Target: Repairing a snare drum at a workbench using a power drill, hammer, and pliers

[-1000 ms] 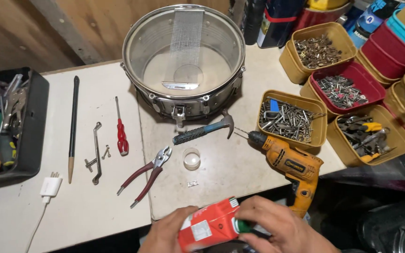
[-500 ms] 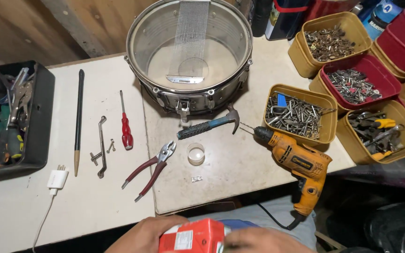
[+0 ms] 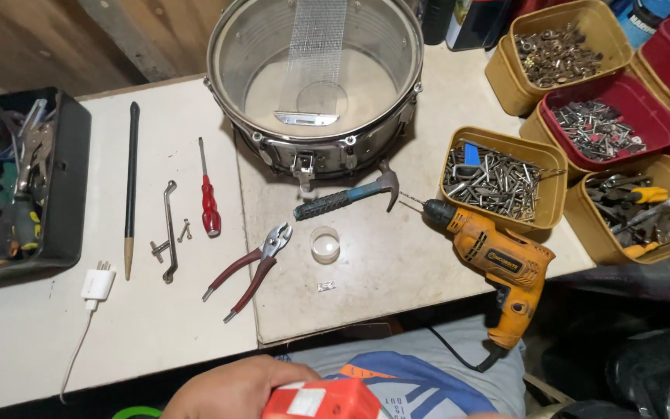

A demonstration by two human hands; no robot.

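**A:** Where are the hands?

**B:** At the near edge, below the bench (image 3: 157, 326). I see the left hand (image 3: 230, 388) curled around a small red box (image 3: 323, 399), fingers closed over its left end. The right hand is out of frame, so I cannot tell its state.

**A:** And the box itself?

**B:** Low over my lap, near and well apart from the tools. Half of it is cut off by the frame.

**A:** What is nearest on the bench?

**B:** Red-handled pliers (image 3: 246, 271), a small clear cap (image 3: 325, 243) and a tiny metal bit (image 3: 326, 286). Farther off lie the hammer (image 3: 347, 196) and the snare drum (image 3: 316, 85); the orange drill (image 3: 494, 256) hangs over the right edge.

**A:** How would you handle the box well?

**B:** I judge it best to bring it up over the bench, level, with a firm grip, so nothing in it drops to the floor.
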